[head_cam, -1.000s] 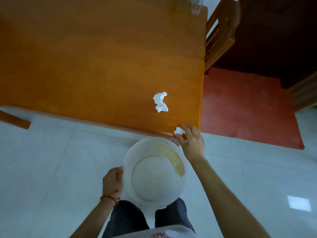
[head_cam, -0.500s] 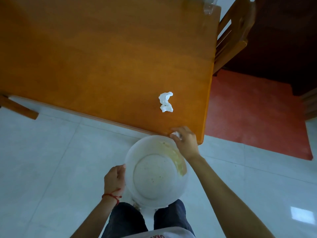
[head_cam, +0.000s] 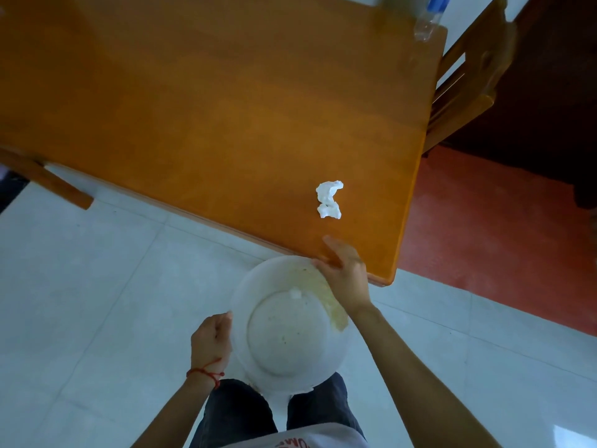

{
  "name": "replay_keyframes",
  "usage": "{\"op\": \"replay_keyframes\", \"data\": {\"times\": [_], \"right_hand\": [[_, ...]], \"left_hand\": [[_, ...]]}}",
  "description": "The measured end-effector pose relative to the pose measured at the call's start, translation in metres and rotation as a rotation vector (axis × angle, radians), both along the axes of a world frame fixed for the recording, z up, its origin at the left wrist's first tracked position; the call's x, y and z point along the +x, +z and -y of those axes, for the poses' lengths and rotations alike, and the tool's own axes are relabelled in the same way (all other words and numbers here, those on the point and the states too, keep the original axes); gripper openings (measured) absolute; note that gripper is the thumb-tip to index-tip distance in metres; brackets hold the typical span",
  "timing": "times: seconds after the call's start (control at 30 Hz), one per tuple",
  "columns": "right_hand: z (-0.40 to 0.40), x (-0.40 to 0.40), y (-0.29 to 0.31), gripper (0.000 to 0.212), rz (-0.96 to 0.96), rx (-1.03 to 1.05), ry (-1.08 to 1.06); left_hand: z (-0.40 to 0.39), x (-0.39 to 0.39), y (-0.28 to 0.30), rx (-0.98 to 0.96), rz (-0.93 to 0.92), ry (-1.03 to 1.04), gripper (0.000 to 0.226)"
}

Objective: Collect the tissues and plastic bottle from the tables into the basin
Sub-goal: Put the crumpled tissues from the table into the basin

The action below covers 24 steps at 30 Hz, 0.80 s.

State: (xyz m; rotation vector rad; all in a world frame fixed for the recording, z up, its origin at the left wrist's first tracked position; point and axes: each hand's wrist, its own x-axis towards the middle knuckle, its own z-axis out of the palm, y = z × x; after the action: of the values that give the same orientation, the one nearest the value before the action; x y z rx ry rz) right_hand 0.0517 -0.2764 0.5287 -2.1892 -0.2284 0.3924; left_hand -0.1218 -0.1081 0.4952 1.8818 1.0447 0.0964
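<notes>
My left hand (head_cam: 211, 337) grips the left rim of a white plastic basin (head_cam: 245, 295), held just below the near edge of the orange wooden table (head_cam: 193, 108). A small white tissue (head_cam: 295, 294) lies inside the basin near its far side. My right hand (head_cam: 344, 273) hovers over the basin's far right rim with fingers spread and nothing in it. A crumpled white tissue (head_cam: 329, 199) lies on the table close to the near right corner. A clear plastic bottle (head_cam: 429, 19) with a blue label lies at the table's far right corner, partly cut off.
A wooden chair (head_cam: 468, 85) stands against the table's right side. A red mat (head_cam: 500, 247) covers the floor to the right. Pale floor tiles (head_cam: 97, 302) lie in front of the table. A wooden leg (head_cam: 48, 179) sticks out at the left.
My right hand took the small tissue off the table's near corner, brought it over the basin and let go; it now lies inside. The view shifted slightly left.
</notes>
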Motion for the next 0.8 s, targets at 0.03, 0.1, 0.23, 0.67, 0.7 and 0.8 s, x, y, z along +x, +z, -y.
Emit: {"op": "replay_keyframes", "data": {"times": [0.03, 0.1, 0.23, 0.67, 0.7, 0.8], "right_hand": [[-0.003, 0.011, 0.001, 0.052, 0.026, 0.019, -0.025], [-0.009, 0.035, 0.002, 0.052, 0.079, 0.052, -0.076], [-0.024, 0.081, 0.002, 0.052, 0.157, 0.066, -0.114], [-0.047, 0.109, -0.034, 0.043, 0.256, -0.179, 0.141], [-0.046, 0.105, -0.036, 0.04, 0.278, -0.18, 0.138], [-0.042, 0.094, -0.036, 0.032, 0.322, -0.145, 0.104]], "left_hand": [[0.0, -0.001, 0.001, -0.011, 0.001, 0.018, 0.042], [-0.001, -0.003, 0.002, -0.033, 0.007, 0.05, 0.041], [-0.003, -0.007, 0.002, -0.033, 0.018, 0.086, 0.032], [-0.004, -0.01, -0.001, -0.016, 0.009, 0.16, 0.028], [-0.004, -0.011, 0.0, -0.015, 0.008, 0.162, 0.03], [-0.002, -0.011, 0.002, -0.015, 0.008, 0.168, 0.036]]}}
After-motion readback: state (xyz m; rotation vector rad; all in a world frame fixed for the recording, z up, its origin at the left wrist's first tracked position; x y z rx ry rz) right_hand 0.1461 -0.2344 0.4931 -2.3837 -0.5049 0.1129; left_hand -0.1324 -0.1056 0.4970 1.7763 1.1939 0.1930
